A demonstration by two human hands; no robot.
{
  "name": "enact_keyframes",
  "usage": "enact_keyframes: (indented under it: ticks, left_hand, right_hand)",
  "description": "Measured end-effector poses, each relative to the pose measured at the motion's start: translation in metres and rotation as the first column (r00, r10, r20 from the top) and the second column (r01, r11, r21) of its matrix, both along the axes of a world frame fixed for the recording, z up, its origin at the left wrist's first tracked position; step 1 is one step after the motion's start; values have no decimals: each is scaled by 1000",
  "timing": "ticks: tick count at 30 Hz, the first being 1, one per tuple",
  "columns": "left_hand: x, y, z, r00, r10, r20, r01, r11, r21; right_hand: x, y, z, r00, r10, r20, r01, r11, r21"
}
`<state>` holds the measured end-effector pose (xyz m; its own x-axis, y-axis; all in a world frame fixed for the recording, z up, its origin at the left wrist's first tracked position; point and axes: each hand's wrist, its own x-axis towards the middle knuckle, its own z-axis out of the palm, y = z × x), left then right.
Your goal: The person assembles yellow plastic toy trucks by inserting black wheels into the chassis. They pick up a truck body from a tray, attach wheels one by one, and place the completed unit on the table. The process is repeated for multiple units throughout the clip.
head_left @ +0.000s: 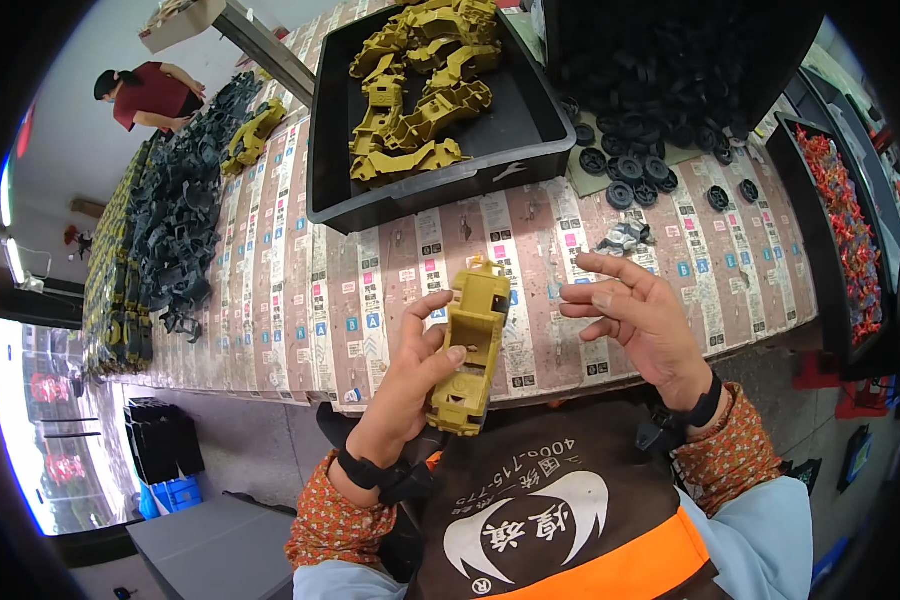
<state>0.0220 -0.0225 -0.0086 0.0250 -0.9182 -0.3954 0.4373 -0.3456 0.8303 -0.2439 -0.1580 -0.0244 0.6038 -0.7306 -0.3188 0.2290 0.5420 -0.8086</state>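
My left hand (402, 378) is closed around an olive-yellow toy vehicle body (482, 295), held in front of my apron over the table's near edge. Its thumb presses on the open middle of the body. My right hand (635, 315) hovers to the right of it, fingers apart, with nothing visible in them. Just beyond those fingers lies a little heap of small silvery pieces (625, 237) on the table. Loose black toy wheels (635, 170) are spread farther back.
A black bin (440, 185) of olive-yellow bodies stands ahead, beside a dark container of wheels (670, 70). At the right sits a black tray with red-orange parts (842, 220). Dark grey parts (175, 200) are piled at the left, where a person (155, 92) in dark red bends over.
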Motion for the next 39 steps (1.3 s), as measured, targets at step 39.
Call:
enact_keyframes:
  ticks: [39]
  left_hand:
    - [-43,-42,-24,934,111,-339,-154,983,-103]
  right_hand:
    - [-24,24,16,934,174,-312,-325,775,-541]
